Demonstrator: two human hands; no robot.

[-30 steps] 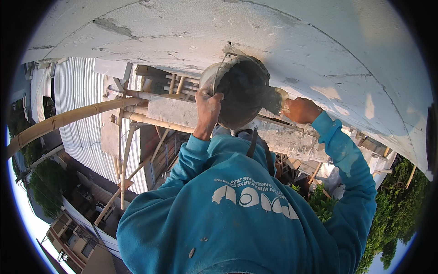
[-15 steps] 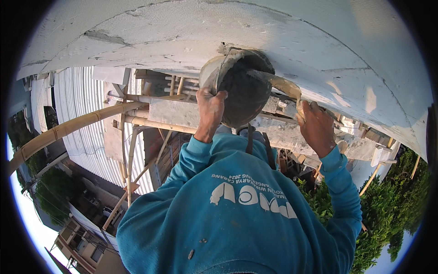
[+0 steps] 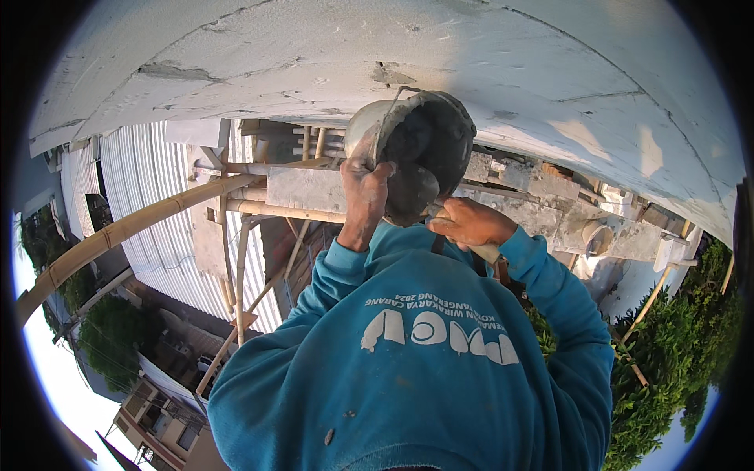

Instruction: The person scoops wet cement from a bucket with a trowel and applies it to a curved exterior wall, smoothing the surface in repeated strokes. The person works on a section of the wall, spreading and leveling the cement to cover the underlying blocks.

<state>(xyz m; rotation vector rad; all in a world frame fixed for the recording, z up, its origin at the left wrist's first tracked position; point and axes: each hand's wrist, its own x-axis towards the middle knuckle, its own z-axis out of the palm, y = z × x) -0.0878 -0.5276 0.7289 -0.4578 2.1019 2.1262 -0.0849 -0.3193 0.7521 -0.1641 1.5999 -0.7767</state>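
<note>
A mortar-crusted bucket (image 3: 363, 125) is tilted in front of my chest, close to the wall, its mouth facing me. My left hand (image 3: 364, 192) is closed on its near left rim, beside the thin wire handle (image 3: 382, 125). Dark wet mortar (image 3: 410, 141) lies inside. My right hand (image 3: 471, 222) grips a trowel by its pale handle (image 3: 487, 253), at the bucket's lower right edge. The trowel's grey, mortar-smeared blade (image 3: 415, 191) seems to reach into the bucket mouth; where its tip ends is hard to make out.
A rough white wall (image 3: 314, 71) of blocks with open joints curves ahead. Below are scaffold boards (image 3: 302, 188) and bamboo poles (image 3: 118, 224). A round container (image 3: 597, 235) stands on the boards at right. Corrugated roofing (image 3: 149, 188) lies lower left, green foliage (image 3: 667, 353) lower right.
My right hand has swung left and toward my body, bringing the trowel from the bucket's right side to its lower edge. My left hand still holds the bucket, which has shifted slightly.
</note>
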